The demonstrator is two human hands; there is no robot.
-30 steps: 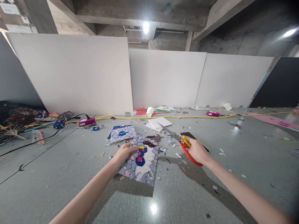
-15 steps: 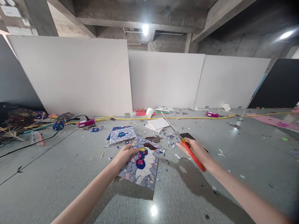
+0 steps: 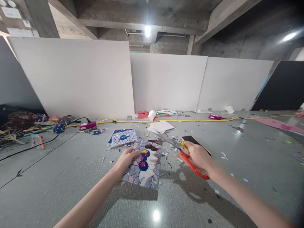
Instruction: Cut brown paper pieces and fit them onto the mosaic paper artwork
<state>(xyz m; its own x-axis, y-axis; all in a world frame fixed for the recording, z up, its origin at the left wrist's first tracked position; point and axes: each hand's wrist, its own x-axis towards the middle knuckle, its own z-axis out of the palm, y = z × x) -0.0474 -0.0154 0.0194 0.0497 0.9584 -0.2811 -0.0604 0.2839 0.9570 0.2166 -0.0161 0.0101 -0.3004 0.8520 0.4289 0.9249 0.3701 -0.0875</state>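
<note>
The right hand (image 3: 198, 158) clasps scissors (image 3: 184, 155); their blades, toward eleven o'clock half a second ago, now point toward ten. The left hand (image 3: 125, 160) grasps the mosaic-patterned panel (image 3: 144, 167), barely moved, at the right hand's nine o'clock.

White partitions: three flat panels (image 3: 71, 79) in a row along the far edge, the leftmost reaching highest
Partition feet: a small metal bracket (image 3: 129, 117) at the base of the left panel
Dark partitions: a grey-black one at far left (image 3: 14, 76), a black one at far right (image 3: 282, 85)
Ceiling: bare grey concrete beams (image 3: 140, 22), a thin pipe (image 3: 172, 34) beneath
Lamps: one bright white light near the centre (image 3: 147, 31), another at upper right (image 3: 289, 36)
Counter: grey, faintly textured top (image 3: 35, 196), dark seam running diagonally at left, bright glare low in the middle
</note>
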